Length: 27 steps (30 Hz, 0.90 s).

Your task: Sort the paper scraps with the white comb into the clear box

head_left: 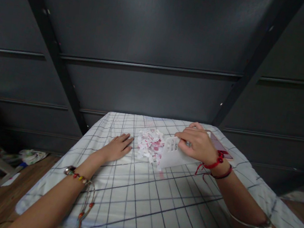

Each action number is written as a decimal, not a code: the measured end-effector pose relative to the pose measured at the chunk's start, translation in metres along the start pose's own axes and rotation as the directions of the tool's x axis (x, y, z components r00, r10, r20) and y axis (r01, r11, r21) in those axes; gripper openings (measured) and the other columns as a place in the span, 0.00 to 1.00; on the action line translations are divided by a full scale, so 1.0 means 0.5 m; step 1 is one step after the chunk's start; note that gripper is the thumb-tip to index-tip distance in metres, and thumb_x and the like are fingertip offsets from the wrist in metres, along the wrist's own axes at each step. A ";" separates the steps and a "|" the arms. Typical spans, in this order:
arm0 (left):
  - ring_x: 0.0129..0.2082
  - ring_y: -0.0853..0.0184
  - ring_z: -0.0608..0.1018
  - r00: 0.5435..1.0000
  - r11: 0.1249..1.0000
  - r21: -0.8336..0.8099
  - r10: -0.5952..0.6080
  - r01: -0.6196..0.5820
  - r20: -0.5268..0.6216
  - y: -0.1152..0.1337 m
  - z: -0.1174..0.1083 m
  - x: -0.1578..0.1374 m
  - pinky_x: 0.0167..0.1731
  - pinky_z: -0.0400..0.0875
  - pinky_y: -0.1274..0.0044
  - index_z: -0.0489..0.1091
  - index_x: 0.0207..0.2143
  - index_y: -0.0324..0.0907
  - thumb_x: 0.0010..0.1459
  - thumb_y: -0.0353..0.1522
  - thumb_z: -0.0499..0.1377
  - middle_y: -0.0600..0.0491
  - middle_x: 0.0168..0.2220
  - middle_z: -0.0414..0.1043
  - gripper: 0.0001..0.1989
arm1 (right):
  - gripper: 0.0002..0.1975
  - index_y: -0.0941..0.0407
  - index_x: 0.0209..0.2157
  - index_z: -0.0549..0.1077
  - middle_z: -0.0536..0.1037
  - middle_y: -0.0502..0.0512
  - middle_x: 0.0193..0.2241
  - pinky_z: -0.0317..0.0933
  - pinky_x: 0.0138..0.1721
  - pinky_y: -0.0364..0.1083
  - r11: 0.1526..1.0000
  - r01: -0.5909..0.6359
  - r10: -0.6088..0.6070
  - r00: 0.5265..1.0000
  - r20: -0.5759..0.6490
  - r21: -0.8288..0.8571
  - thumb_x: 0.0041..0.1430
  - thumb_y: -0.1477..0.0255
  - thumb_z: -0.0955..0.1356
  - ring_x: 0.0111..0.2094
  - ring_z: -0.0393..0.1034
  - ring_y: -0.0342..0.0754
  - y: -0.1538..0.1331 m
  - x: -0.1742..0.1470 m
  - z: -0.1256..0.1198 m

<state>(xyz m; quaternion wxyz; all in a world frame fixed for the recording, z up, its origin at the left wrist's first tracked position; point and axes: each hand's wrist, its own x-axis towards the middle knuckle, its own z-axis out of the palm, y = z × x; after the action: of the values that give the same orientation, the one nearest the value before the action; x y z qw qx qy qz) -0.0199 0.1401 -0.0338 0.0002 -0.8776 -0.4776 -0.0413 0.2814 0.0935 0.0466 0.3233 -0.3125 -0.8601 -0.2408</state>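
Many paper scraps (149, 142), gridded cloth (127, 195), dark panels (154, 28)

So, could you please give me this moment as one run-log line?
left hand: palm down on checked cloth | right hand: holding white slotted sheet | paper scraps: piled between the hands

The near part of the checked cloth (141, 198) is wide open, so there is room to slide a hand there. Farther on, a heap of paper bits (149, 143) blocks the middle. The left hand (119, 147) fills 1 side of it, and the white card (172, 159) in the right hand (197, 142) blocks the other. A dark wall (144, 90) stands behind.
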 end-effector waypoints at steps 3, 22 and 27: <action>0.58 0.54 0.55 1.000 1.000 0.004 0.007 -0.007 -0.002 0.001 -0.002 0.000 0.53 0.52 0.63 0.52 0.57 0.36 0.61 0.39 0.40 0.42 0.60 0.48 0.24 | 0.11 0.57 0.22 0.72 0.70 0.48 0.16 0.54 0.35 0.47 1.000 -0.006 0.006 1.000 -0.004 -0.009 0.48 0.78 0.59 0.21 0.63 0.42 0.002 0.000 -0.002; 0.58 0.54 0.54 1.000 1.000 0.001 0.008 -0.008 0.004 -0.003 0.004 -0.001 0.53 0.51 0.62 0.51 0.57 0.37 0.61 0.40 0.39 0.42 0.60 0.47 0.25 | 0.12 0.56 0.18 0.70 0.70 0.48 0.16 0.52 0.34 0.46 0.997 -0.050 0.057 0.986 0.155 -0.051 0.47 0.77 0.59 0.20 0.62 0.42 0.037 -0.014 -0.024; 0.58 0.55 0.54 1.000 1.000 0.022 0.003 -0.003 0.020 -0.003 0.003 -0.001 0.53 0.51 0.63 0.51 0.58 0.37 0.62 0.40 0.39 0.42 0.60 0.47 0.25 | 0.12 0.56 0.18 0.70 0.71 0.48 0.16 0.52 0.34 0.46 0.991 -0.056 0.074 0.986 0.150 -0.119 0.48 0.77 0.59 0.20 0.62 0.42 0.039 -0.015 -0.025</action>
<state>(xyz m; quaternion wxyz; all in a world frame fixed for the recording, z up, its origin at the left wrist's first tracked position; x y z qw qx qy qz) -0.0213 0.1405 -0.0355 0.0050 -0.8787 -0.4766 -0.0272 0.3042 0.0962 0.0540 0.2450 -0.3762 -0.8567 -0.2540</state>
